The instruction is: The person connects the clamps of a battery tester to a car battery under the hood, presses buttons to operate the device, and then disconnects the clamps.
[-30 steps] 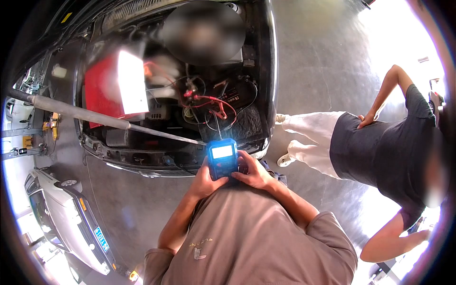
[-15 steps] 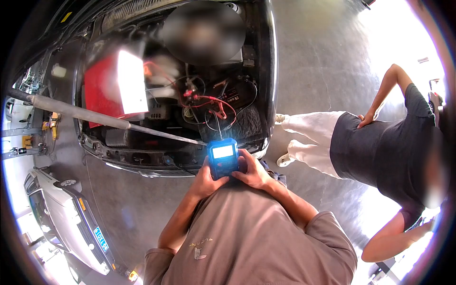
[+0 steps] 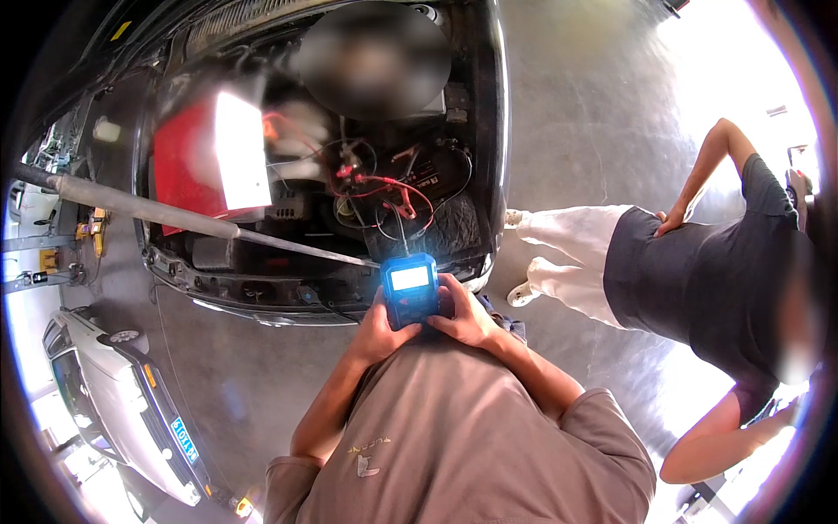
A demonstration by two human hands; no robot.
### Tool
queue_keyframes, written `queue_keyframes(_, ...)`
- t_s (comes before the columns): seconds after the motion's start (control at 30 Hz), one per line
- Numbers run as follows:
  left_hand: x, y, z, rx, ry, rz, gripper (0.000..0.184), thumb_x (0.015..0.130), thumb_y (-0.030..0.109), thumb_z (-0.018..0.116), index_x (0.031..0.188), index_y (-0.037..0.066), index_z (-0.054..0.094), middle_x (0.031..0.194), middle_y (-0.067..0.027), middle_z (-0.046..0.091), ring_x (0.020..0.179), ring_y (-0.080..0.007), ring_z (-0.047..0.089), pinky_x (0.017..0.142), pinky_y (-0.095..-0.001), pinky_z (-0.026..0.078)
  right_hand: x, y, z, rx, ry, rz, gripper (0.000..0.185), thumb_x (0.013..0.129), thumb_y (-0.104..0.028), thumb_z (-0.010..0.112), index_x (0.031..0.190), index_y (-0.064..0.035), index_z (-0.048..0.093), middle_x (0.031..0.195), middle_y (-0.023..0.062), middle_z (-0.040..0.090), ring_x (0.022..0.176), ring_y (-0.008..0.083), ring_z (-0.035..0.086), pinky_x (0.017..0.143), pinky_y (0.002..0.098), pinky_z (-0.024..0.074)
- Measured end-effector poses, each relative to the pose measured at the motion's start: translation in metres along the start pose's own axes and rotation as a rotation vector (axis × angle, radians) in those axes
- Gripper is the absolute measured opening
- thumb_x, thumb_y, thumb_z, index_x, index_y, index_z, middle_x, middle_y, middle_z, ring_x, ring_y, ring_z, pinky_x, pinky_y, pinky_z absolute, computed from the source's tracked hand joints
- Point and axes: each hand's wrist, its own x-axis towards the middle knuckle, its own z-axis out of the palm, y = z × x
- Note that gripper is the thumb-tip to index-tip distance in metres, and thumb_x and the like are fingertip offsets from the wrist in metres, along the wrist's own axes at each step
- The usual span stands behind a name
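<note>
A blue handheld battery tester [image 3: 412, 306] with a bright lit screen is held upright in front of my waist. My left hand [image 3: 379, 337] grips its left side, thumb along the lower edge. On the other side my right hand [image 3: 466, 320] is closed around it, its thumb near the lower keys. From the tester's top a cable runs into the open engine bay. Red clamps [image 3: 403, 206] and looping red and dark leads lie over the black car battery [image 3: 429, 178]. The screen's text is washed out by glare.
A grey rod [image 3: 148, 205] slants across the car's front [image 3: 253, 301]. Left in the bay is a red box [image 3: 185, 162] with a glaring white side. To the right stands a person in a dark shirt [image 3: 663, 266]. A silver car [image 3: 131, 419] is at lower left.
Both hands keep their hold on the tester with almost no movement. The person at right has shifted very slightly to the left in view.
</note>
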Motion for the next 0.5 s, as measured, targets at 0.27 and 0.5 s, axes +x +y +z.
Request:
queue_keyframes(0.27, 0.0002, 0.0027, 0.0007, -0.017, 0.007, 0.000, 0.069, 0.075, 0.004, 0.076, 0.132, -0.001, 0.038, 0.120, -0.0136, 0.056, 0.112, -0.0208, 0.055, 0.098, -0.0356, 0.045, 0.0005, 0.0007, -0.0014, 0.025, -0.014, 0.004, 0.063, 0.077, 0.001, 0.065, 0.133, -0.0030, 0.037, 0.106, 0.0094, 0.059, 0.097, 0.0154, 0.057, 0.084, 0.0307, 0.0469)
queue_keyframes(0.5, -0.0002, 0.0020, 0.0006, 0.024, 0.012, 0.016, 0.067, 0.076, 0.005, 0.076, 0.131, 0.000, 0.039, 0.120, -0.0139, 0.055, 0.111, -0.0206, 0.056, 0.098, -0.0350, 0.046, -0.0002, -0.0007, -0.0004, 0.083, -0.010, 0.009, 0.066, 0.076, 0.001, 0.063, 0.135, -0.0026, 0.035, 0.112, 0.0127, 0.059, 0.104, 0.0190, 0.058, 0.089, 0.0335, 0.0474)
